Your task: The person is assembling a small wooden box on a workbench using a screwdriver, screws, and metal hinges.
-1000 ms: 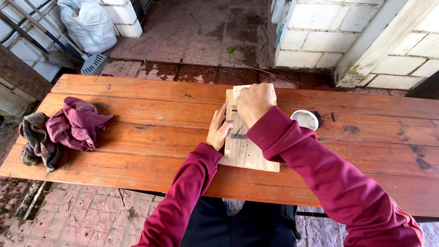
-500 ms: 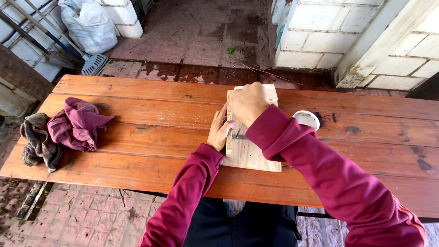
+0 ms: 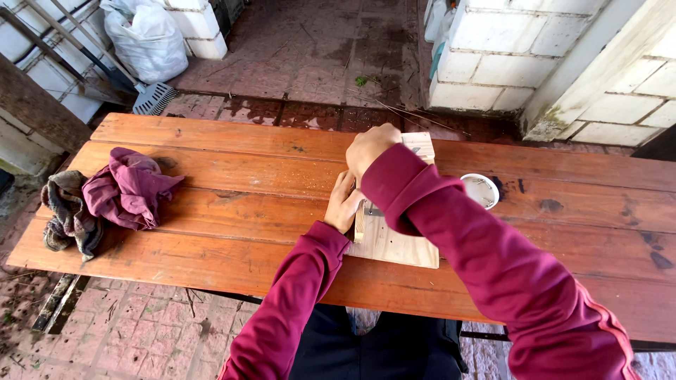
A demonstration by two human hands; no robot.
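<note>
At the middle of the long wooden table [image 3: 232,176], a pale wooden board piece [image 3: 394,243] lies flat, running from six toward twelve o'clock. The left hand [image 3: 343,204] presses against its nine o'clock edge, fingers curled on the upright side strip, steadying it. The right hand [image 3: 370,148] is clenched over the twelve o'clock end; whatever it grips is hidden beneath the fist. This looks like a fitting or fastening step on the board, and the next move likely calls for firm bracing and aligned pressure. A small white round container [image 3: 480,190] sits at three o'clock; crumpled maroon cloth [image 3: 127,190] lies well apart at nine.
</note>
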